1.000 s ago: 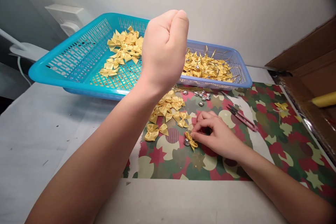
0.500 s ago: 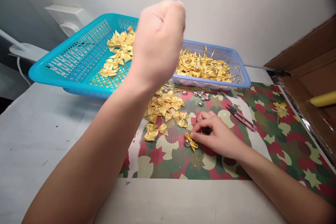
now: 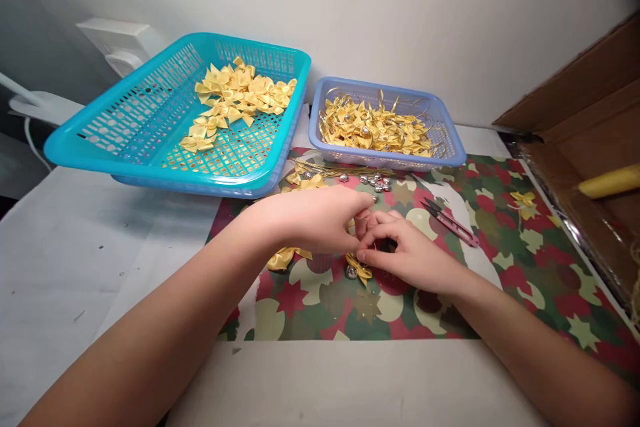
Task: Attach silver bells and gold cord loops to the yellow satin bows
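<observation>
My right hand [image 3: 407,250] is closed in a pinch on a yellow ribbon bow [image 3: 364,273] just above the patterned sheet. A small silver bell [image 3: 351,272] hangs against the bow's left side. My left hand [image 3: 313,217] reaches in from the left, its fingertips meeting those of the right above the bow. Its fingers are closed, and what they grip is too thin or hidden to make out. Under and behind the left hand lie loose yellow bows [image 3: 285,258], partly covered by it.
A teal basket [image 3: 175,177] with yellow bows stands back left. Beside it, a lilac basket [image 3: 390,159] holds bows with gold cords and bells. Gold cords [image 3: 345,171], loose silver bells [image 3: 383,185] and pink thread snips [image 3: 453,223] lie on the patterned sheet [image 3: 320,310]. A cardboard box [image 3: 590,107] borders the right.
My left hand has come down from its raised position in front of the baskets to my right hand's fingertips. The right hand keeps its pinch on the bow. The view has shifted slightly.
</observation>
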Demonstrator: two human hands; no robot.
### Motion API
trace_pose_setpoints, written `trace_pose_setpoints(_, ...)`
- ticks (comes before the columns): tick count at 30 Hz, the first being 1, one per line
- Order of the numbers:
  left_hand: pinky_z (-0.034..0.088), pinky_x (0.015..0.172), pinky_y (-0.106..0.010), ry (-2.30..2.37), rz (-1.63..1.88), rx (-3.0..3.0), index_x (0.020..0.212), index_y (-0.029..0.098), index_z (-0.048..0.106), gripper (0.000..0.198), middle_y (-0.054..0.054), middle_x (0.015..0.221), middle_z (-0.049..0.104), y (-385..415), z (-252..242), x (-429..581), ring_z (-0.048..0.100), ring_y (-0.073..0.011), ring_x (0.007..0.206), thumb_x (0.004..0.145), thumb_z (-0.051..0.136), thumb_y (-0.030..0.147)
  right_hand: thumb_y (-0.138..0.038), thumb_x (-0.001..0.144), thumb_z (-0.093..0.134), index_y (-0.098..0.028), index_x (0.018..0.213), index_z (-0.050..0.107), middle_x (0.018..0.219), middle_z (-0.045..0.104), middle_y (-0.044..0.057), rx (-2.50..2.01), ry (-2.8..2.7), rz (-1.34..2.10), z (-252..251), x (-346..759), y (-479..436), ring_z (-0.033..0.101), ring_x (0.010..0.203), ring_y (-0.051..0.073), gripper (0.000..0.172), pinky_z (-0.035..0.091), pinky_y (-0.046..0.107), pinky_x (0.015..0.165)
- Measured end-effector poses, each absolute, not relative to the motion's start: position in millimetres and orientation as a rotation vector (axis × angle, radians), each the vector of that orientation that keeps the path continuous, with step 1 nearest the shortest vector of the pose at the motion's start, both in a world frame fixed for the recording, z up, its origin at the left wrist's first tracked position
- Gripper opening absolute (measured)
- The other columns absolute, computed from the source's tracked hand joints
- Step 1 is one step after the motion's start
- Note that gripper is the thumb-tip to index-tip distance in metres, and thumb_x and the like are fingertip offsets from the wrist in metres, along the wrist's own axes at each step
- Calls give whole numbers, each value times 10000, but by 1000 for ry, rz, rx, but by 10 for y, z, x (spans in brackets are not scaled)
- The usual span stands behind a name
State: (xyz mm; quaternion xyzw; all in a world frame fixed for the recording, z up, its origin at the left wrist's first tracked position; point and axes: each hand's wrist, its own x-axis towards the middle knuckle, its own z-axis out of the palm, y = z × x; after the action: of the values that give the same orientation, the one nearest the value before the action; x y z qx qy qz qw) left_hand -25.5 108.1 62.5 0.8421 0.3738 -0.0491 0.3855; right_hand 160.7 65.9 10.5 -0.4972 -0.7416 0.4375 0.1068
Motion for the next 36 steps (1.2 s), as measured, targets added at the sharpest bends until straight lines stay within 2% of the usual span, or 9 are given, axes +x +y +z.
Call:
trace_pose_setpoints(11, 277, 472, -265, 879, -187, 2122, 699, 220, 416, 128, 30, 620, 512, 1042, 531, -176, 449, -136, 525, 798, 497, 213, -257, 838, 645, -224, 729, 697, 991, 647, 36, -1455, -2191, 1273, 96, 1621, 666, 520, 1055, 253, 125, 360, 426, 954)
trace_pose_setpoints(19, 294, 502, -256, 772, -160, 2057, 731, 207, 435, 124, 28, 683, 481, 1081, 452, -167, 434, -130, 584, 855, 428, 202, -188, 811, 629, -215, 707, 663, 994, 647, 26, -1428, -2215, 1209, 95, 1619, 656, 532, 1027, 244, 113, 366, 423, 956)
trace_pose_setpoints(28, 307, 515, -244, 764, -129, 2070, 707, 207, 404, 166, 31, 671, 466, 1075, 432, -149, 404, -124, 574, 873, 408, 196, -246, 823, 634, -230, 738, 712, 1002, 641, 40, -1483, -2195, 1145, 17, 1587, 605, 495, 1021, 266, 117, 376, 437, 912)
trace_pose_setpoints(36, 316, 517, -244, 771, -128, 2102, 698, 207, 405, 151, 29, 678, 479, 1094, 435, -157, 426, -128, 589, 844, 417, 171, -216, 819, 631, -233, 711, 696, 1018, 646, 25, -1493, -2199, 1143, 18, 1582, 603, 492, 994, 253, 127, 366, 437, 914)
